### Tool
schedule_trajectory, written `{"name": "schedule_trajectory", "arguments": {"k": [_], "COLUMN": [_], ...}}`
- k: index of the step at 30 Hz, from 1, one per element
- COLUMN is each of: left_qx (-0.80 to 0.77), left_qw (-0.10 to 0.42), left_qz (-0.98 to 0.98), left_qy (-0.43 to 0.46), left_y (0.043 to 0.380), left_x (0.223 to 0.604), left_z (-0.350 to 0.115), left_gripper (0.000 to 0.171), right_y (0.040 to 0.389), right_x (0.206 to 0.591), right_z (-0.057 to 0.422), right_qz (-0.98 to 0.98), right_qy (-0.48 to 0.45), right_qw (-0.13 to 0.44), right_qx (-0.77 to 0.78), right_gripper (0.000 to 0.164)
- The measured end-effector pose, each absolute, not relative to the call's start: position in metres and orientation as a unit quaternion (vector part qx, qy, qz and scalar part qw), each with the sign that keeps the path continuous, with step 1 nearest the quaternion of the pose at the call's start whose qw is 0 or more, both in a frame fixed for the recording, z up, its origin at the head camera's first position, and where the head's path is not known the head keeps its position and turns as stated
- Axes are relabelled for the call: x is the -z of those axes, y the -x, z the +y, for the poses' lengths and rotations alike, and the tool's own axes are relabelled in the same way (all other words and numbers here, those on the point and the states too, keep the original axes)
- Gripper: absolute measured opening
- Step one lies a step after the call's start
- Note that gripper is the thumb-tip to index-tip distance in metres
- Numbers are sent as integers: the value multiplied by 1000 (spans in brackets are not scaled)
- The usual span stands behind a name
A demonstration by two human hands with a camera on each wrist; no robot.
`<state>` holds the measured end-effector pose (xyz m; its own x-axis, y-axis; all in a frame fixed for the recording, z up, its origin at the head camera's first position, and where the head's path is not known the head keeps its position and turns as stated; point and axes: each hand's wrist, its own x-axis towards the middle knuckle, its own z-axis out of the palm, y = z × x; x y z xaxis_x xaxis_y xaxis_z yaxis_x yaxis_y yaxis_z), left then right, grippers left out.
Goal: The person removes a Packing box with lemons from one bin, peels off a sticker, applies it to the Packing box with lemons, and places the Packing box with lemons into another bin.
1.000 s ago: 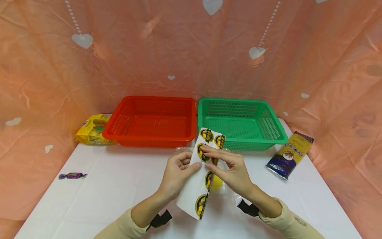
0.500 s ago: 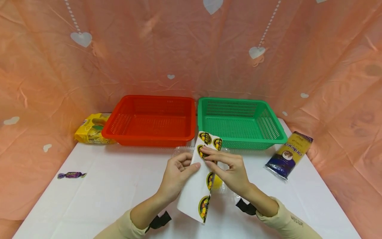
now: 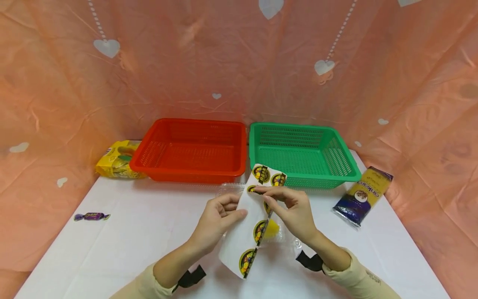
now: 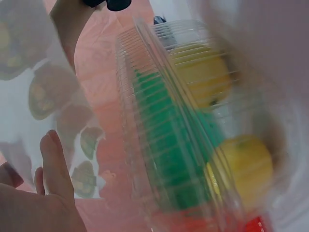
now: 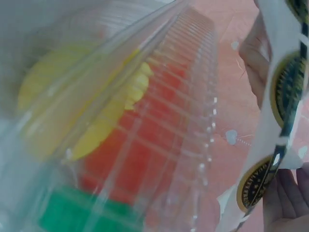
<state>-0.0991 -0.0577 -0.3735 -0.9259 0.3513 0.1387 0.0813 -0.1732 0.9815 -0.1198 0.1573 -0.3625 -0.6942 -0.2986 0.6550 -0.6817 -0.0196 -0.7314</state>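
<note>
Sheet (image 3: 236, 244) with round stickers (image 3: 260, 231) is held aslant above the table (image 3: 142, 236), partly overlapping a clear box (image 4: 164, 63) with yellow fruit (image 4: 244, 166) inside. The left hand (image 3: 216, 221) pinches its left edge, thumb on the face and fingers bent behind. The right hand (image 3: 296, 211) is half closed over the upper part, forefinger and thumb tips close together at the stickers; I cannot tell whether they pinch one. Over the last second the thumbs have drawn apart and less of one sticker shows under the forefinger, which suggests picking at its edge; none looks free.
</note>
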Motion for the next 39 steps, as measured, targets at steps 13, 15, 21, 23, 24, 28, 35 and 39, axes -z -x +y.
{"name": "schedule_trajectory", "arguments": {"k": [13,15,21,23,24,28,35,39], "left_qx": [-710,-698,-653,-635,-626,-585,-509,-496], "left_qw": [126,122,106,106,110,148,180,196], "left_qz": [682,695,742,758,766,794,836,839], "left_qy": [-125,-122,-111,-100,-95,-81,-95,-113], "left_y": [106,109,124,129,132,140,149,155], "left_x": [370,365,356,358,360,372,389,397], "left_z": [-119,-139,-194,-208,-215,-233,-249,-257], "left_gripper": [33,34,35,36,37,38,42,41], "right_y": [115,114,117,117,117,117,115,116], "right_x": [351,349,350,351,351,353,356,358], "right_z": [167,170,183,187,189,196,201,201], "right_qz": [-659,-653,-631,-630,-629,-620,-605,-602], "right_qy": [-211,-208,-173,-161,-158,-151,-147,-144], "right_qw": [170,183,195,197,198,206,208,206], "right_qx": [-702,-705,-730,-734,-735,-741,-754,-758], "right_gripper": [11,14,22,22,22,20,23,23]}}
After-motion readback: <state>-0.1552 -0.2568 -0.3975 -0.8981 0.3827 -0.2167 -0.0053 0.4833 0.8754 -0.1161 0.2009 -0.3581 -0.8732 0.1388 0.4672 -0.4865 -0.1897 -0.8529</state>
